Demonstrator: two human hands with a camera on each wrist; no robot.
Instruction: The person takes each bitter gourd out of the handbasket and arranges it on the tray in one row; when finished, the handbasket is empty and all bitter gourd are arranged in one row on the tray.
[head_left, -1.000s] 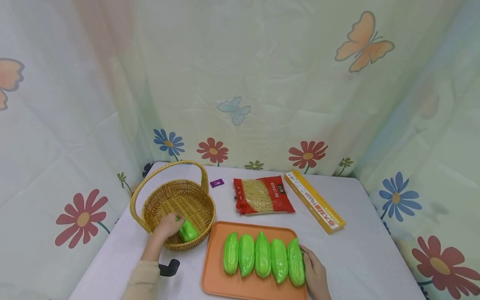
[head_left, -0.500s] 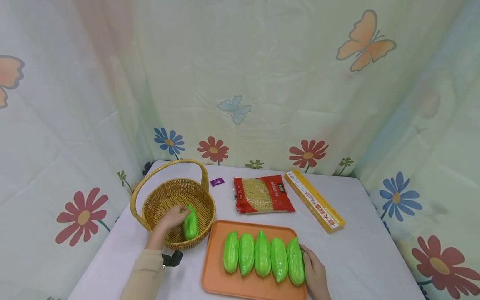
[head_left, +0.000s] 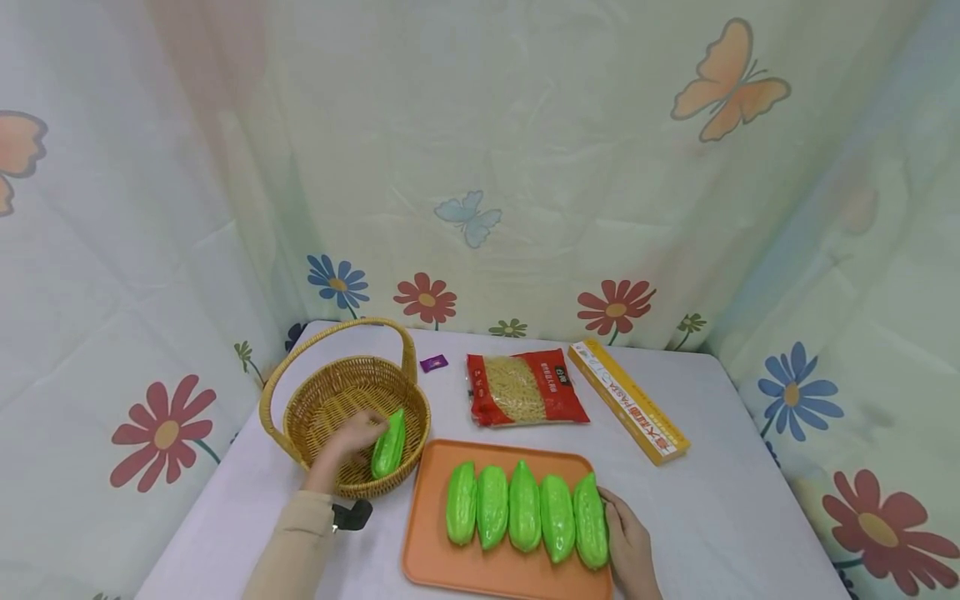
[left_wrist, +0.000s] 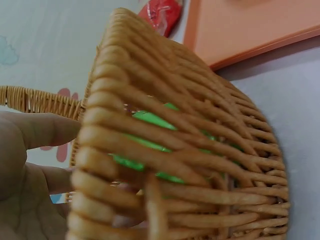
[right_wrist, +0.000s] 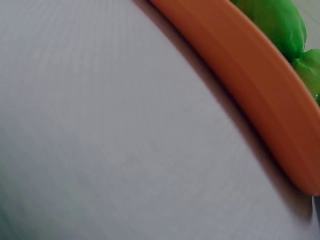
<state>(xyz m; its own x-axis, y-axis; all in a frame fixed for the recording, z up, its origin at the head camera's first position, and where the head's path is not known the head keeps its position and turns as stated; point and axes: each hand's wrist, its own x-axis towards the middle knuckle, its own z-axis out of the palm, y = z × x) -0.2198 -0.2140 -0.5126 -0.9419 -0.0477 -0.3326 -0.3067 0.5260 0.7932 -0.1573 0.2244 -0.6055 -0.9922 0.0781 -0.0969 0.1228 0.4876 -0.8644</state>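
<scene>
In the head view my left hand (head_left: 363, 429) reaches over the near rim into the wicker basket (head_left: 300, 417). Its fingers pinch the upper end of a green bitter melon (head_left: 387, 450), which stands at a slant by the basket's right wall. Through the weave in the left wrist view, parts of the green melon (left_wrist: 155, 120) show, and the fingertips are hidden behind the rim. On the orange tray (head_left: 435, 567) several more bitter melons (head_left: 524, 508) lie side by side. My right hand (head_left: 630, 537) rests at the tray's right edge, relaxed fingers against the rightmost melon (head_left: 591, 525).
Behind the tray lies a red bag of pasta (head_left: 525, 389), with a long yellow pasta box (head_left: 628, 402) slanted to its right. A small purple packet (head_left: 433, 363) is beside the basket. The basket's tall handle (head_left: 337, 329) arches over its back left. Patterned curtains enclose the table.
Inside the basket my left hand has shifted to the right and farther in, turning the bitter melon more upright and then slanting it rightward. The right hand has stayed at the tray's edge.
</scene>
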